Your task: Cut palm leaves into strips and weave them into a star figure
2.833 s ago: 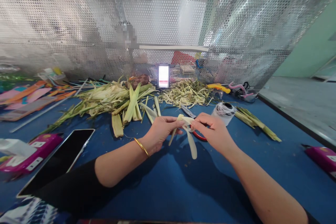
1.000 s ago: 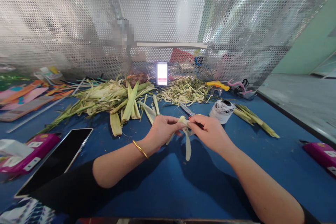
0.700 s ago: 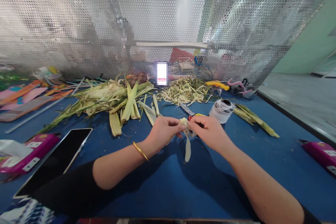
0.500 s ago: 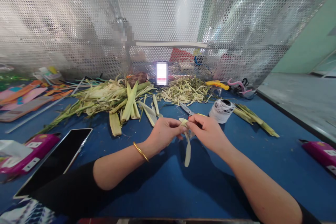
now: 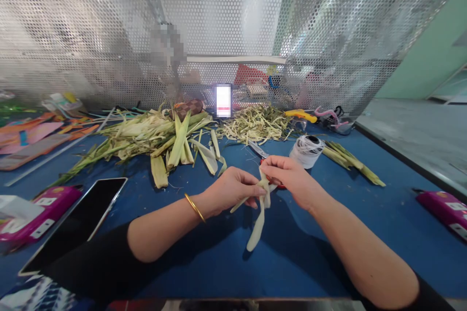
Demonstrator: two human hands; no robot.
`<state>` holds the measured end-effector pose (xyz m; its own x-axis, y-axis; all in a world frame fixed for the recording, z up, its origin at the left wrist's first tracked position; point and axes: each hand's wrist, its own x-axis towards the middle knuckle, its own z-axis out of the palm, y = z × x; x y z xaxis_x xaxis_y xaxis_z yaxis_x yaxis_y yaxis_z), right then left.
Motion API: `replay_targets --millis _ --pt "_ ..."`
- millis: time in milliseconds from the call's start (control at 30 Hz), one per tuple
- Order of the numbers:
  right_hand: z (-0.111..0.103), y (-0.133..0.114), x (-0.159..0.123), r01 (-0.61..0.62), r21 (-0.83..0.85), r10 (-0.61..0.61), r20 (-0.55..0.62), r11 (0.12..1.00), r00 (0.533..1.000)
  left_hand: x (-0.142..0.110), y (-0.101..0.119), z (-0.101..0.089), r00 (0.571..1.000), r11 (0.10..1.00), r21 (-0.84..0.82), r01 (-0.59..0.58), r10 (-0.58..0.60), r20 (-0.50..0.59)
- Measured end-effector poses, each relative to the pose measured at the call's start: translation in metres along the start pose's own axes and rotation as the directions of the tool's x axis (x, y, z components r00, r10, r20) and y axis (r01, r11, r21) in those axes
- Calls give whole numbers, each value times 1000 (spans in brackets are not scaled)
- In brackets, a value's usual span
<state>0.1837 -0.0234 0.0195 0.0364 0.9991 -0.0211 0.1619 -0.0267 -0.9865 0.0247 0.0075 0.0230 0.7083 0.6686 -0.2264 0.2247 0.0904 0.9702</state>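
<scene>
With the left hand (image 5: 237, 188), pinches the pale leaf strip (image 5: 257, 229) at its twisted middle between thumb and fingers; with the right hand (image 5: 290, 175), pinches its upper end, just above and to the right. Hangs between both, touching each, no nearer to one than the other. Runs lengthwise from the right hand down past the left, tilting left toward a loose end above the blue bench (image 5: 197, 267). Lies nearer the body than the scissors (image 5: 260, 150), partly hidden.
</scene>
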Motion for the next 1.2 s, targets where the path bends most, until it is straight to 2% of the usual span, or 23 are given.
replay_targets --millis 233,400,500,633,733,833,933,1067,1200 --pt "-1 0 2 19 170 11 -170 985 985 0 -3 -3 987 999 46 -10 3 160" --pt "-2 2 5 100 259 -16 -307 961 952 0 -1 -4 985 997 73 35 -47 168" --pt "-1 2 6 131 255 -43 -324 958 945 -1 1 -4 982 998 45 38 -46 182" --pt "-6 0 5 73 180 -23 -267 981 964 -1 1 -5 995 999 -30 14 -11 99" --pt "-12 -4 1 55 -106 -73 -168 993 983 2 0 -7 1000 997 -80 -2 0 -28" --pt "-13 -5 -3 58 -365 -43 49 929 998 5 -1 -9 993 998 -56 -23 16 -116" --pt "-14 -3 -3 95 -407 -28 168 908 985 6 -1 -10 990 995 -91 -26 12 -143" --pt "-18 -2 -1 172 -415 -99 191 894 977 7 -1 -12 986 960 -279 21 -66 -154" --pt "-21 1 3 151 -448 -57 215 881 975 10 -4 -12 976 917 -398 26 -109 -188"
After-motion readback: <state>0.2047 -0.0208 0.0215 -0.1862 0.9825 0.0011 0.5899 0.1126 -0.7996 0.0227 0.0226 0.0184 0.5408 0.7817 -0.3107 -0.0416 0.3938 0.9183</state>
